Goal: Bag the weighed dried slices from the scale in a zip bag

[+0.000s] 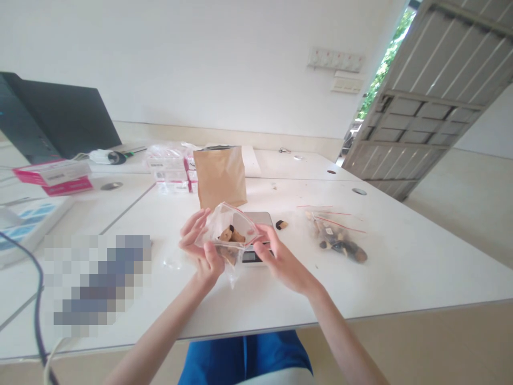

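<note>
A clear zip bag (230,235) with brown and black pieces inside is held up between my two hands, its mouth spread. My left hand (203,248) grips the bag's left side, and my right hand (282,259) pinches its right edge. Behind and below the bag is a small scale (260,217), partly hidden by the bag and my right hand. One dark and tan piece (281,225) lies on the table just right of the scale. Farther right, filled clear bags with red seal lines (340,240) lie flat.
A brown paper pouch (221,176) stands behind the scale, beside stacked pink and white boxes (170,171). A black computer case (68,120) is at the back left. A blurred patch (104,283) and a cable (39,305) are at the left.
</note>
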Demonstrator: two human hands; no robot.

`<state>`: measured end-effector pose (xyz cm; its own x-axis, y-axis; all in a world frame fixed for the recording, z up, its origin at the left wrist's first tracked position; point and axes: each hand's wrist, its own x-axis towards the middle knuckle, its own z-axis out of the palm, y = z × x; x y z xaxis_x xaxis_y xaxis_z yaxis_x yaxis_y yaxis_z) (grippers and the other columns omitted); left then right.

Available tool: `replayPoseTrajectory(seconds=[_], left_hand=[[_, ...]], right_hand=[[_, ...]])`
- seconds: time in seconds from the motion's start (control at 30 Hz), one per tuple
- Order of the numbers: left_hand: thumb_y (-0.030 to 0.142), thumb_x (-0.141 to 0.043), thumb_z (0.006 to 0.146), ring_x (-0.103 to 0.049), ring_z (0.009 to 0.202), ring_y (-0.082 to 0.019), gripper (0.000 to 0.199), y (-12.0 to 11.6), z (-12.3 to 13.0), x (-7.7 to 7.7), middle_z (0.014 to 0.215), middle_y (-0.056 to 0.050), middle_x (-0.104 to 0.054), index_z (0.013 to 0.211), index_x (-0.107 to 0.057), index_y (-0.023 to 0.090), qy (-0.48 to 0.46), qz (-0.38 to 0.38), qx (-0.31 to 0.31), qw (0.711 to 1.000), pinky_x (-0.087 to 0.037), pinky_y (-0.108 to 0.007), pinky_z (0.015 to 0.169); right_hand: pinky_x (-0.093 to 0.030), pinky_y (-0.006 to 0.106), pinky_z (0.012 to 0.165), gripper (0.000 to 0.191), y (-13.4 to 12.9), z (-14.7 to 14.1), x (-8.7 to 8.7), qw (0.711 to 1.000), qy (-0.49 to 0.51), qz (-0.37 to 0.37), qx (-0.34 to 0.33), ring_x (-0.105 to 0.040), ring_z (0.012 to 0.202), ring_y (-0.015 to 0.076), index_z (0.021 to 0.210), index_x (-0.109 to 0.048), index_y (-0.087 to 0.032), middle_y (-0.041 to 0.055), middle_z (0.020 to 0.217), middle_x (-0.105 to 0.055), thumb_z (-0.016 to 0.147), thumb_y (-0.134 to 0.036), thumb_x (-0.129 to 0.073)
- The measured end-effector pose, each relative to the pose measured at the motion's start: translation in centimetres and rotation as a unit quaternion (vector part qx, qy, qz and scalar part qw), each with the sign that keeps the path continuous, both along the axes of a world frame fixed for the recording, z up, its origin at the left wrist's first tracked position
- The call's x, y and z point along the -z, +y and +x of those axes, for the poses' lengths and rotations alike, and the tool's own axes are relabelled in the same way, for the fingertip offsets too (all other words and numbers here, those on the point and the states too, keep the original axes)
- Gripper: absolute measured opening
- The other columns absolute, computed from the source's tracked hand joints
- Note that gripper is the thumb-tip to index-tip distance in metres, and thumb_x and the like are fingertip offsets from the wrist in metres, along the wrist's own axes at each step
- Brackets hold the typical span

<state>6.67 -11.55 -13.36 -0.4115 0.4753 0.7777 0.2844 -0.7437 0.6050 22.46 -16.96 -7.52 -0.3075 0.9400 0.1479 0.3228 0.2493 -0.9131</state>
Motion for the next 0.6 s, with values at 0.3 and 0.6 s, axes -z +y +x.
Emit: replayPoseTrajectory(seconds=[0.3, 0.6], left_hand=[[0.042, -0.033, 0.095, -0.030, 0.137, -0.026, 0.026, -3.6, 2.0, 0.0, 0.144, -0.015, -0.027, 0.110, -0.040, 0.022, 0.046, -0.033, -0.006, 0.998, -0.029, -0.051, 0.108], [0.047, -0.056, 0.084, -0.064, 0.095, -0.022, 0.035, -4.2, 0.0, -0.4, 0.096, -0.007, -0.068, 0.105, -0.052, 0.020, -0.090, -0.295, 0.225, 0.924, -0.049, -0.036, 0.084]], right_hand=[[-0.046, 0.033, 0.093, 0.040, -0.8, -1.3, 1.2, 0.988, 0.141, 0.051, 0.027, -0.051, 0.121, 0.0179, 0.123, -0.036, -0.026, 0.0078, 0.129, -0.055, 0.089, -0.036, -0.053], [-0.050, 0.027, 0.072, 0.022, 0.1, 1.1, 0.9, 0.970, 0.111, 0.136, 0.170, -0.062, 0.097, 0.0193, 0.091, -0.059, -0.021, 0.0065, 0.103, -0.069, 0.089, -0.041, -0.052]])
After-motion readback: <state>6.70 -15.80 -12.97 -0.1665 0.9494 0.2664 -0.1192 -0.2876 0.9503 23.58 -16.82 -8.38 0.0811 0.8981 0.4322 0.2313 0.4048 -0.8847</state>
